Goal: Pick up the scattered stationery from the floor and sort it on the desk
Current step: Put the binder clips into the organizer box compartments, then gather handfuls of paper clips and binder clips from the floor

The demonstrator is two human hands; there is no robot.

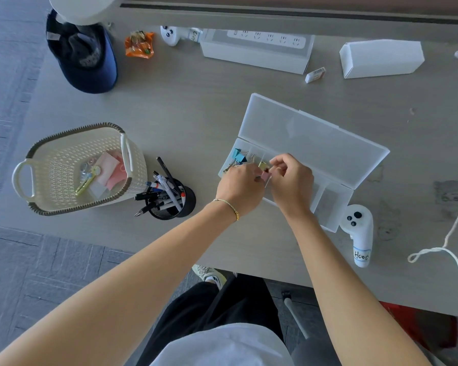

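Meanwhile, at frame centre, left hand [239, 187] and right hand [291, 180] pinch pink and gold binder clips [265, 171] over the open compartment box [325, 199] — light, stiff, springy, best pinched by their folded bodies.

An office, by the look of it: a grey laminate desk [196, 107] over grey carpet tiles [24, 273]. Behind the open compartment box [312, 143] on that desk lies a boxed power strip [267, 39]; left of the box stand a pen cup [172, 199] and a basket [64, 154] of stationery
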